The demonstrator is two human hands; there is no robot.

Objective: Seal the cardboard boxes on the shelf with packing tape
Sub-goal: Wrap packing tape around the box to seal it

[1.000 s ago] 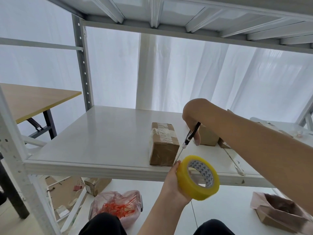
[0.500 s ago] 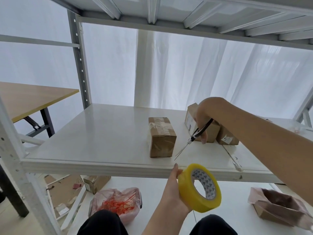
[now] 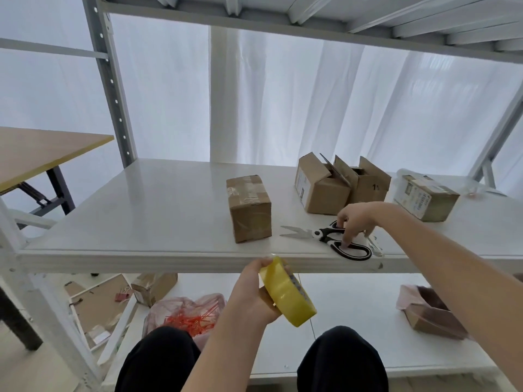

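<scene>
- Half a second ago our right hand (image 3: 356, 222) held the scissors (image 3: 325, 236) in the air. Now they lie flat on the shelf (image 3: 141, 207), just right of the taped box (image 3: 249, 210), with the blades slightly apart and pointing toward it.
- The tape (image 3: 285, 292) has turned as well. Its hole faced us before, and now we see its yellow outer band.
- Head view: our right hand rests on the scissors' handles, fingers curled over the loops, one fingertip pressing on the nearer loop.
- Our left hand (image 3: 252, 292) grips the tape in front of and below the taped box, under the shelf's front edge, with the thumb on top of the roll.
- The taped box stands upright on the shelf, clear strips across its top.
- Behind and to the right of it, two open boxes (image 3: 319, 188) stand touching each other, flaps up.
- Farther right of it sits a labelled box (image 3: 424, 198), apart from the open pair.
- Below and left of the taped box, a pink bag (image 3: 189, 315) of red ties lies on the lower level.
- Far left of it stands a wooden table (image 3: 42, 148).
</scene>
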